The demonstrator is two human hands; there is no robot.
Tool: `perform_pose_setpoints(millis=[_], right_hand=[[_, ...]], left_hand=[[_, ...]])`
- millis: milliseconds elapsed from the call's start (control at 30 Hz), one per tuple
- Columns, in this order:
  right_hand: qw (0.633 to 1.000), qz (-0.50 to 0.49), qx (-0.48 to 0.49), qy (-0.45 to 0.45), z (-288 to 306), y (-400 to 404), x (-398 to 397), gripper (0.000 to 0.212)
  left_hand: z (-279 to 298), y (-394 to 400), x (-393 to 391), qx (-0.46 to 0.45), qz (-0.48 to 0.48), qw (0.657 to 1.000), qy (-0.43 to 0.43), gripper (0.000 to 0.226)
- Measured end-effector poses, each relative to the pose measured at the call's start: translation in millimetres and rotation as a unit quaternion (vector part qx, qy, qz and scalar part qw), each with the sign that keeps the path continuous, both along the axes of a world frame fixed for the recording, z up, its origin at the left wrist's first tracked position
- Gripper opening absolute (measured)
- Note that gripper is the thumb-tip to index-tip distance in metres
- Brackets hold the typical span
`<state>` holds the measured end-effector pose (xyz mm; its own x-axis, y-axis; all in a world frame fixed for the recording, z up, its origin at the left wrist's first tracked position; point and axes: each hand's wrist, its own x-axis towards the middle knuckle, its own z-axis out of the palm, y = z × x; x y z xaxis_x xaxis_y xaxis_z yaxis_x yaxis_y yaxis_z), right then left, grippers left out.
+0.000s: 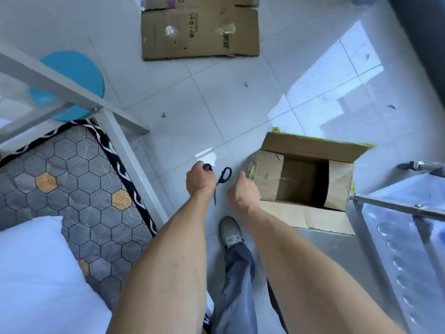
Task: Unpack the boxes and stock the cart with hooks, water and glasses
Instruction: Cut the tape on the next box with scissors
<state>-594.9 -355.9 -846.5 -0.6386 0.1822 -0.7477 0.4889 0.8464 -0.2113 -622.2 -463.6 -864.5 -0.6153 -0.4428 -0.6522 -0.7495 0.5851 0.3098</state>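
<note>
We cannot see inside the dark open box. Bare floor lies beyond it. Just left of the box, our right hand hangs loosely curled, holding nothing. Farther left, our left hand grips black scissors.

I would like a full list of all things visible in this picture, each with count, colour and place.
open box: one, brown cardboard, on the floor at right, looks empty
flattened box: one, brown, on the floor at top
scissors: one pair, black handles, held over the floor
round blue object: one, upper left, behind the bed frame
bed frame: one, white metal, left
mattress: one, grey hexagon pattern, left
pillow: one, white, lower left
metal cart: one, silver, right edge
shoe: one, grey, bottom centre
left hand: grips the scissors
right hand: beside the open box, fingers hidden
</note>
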Motion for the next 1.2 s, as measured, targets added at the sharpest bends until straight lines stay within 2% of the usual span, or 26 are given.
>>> perform_pose_setpoints(millis=[167,300,333,400,467,600,667,733,800,833,967,1100,1133,1200], right_hand=[[0.993,-0.104,0.001,0.062,4,49,1,0.032],[0.981,-0.157,0.004,0.110,3,92,1,0.050],[0.982,-0.148,0.008,0.118,2,103,-1,0.049],[0.987,-0.111,0.029,0.111,-1,124,-3,0.030],[0.989,-0.114,0.050,0.081,-5,145,-1,0.020],[0.982,-0.184,0.044,0.016,-12,186,2,0.016],[0.976,-0.213,0.035,0.038,-14,202,4,0.028],[0.969,-0.206,0.063,0.120,-19,217,3,0.055],[0.965,-0.187,0.091,0.157,-24,235,-6,0.068],[0.968,-0.180,0.094,0.150,-27,243,-10,0.064],[0.979,-0.187,0.067,0.046,-36,266,-23,0.023],[0.983,-0.166,0.074,-0.014,-47,276,-20,0.020],[0.982,-0.175,0.069,-0.029,-49,277,-19,0.021],[0.972,-0.220,0.066,-0.054,-55,280,-16,0.021]], left_hand=[[1,66,-10,0.063,-0.072,0.995,-0.004,0.023],[-4,118,-12,0.108,-0.115,0.987,-0.003,0.025],[-5,132,-13,0.113,-0.133,0.985,-0.005,0.024],[-7,158,-14,0.115,-0.163,0.980,-0.002,0.023],[-8,182,-17,0.110,-0.168,0.980,0.011,0.022],[-6,226,-34,0.092,-0.082,0.992,0.035,0.020],[-5,245,-43,0.104,-0.057,0.993,0.024,0.020],[-6,262,-53,0.126,-0.071,0.989,-0.002,0.020],[-12,279,-63,0.156,-0.092,0.983,-0.037,0.020],[-17,288,-68,0.173,-0.097,0.979,-0.050,0.023],[-30,319,-78,0.189,-0.125,0.973,-0.045,0.030],[-36,339,-76,0.195,-0.173,0.964,-0.062,0.024],[-37,341,-76,0.174,-0.204,0.962,-0.055,0.024],[-45,342,-77,0.081,-0.335,0.939,-0.021,0.037]])
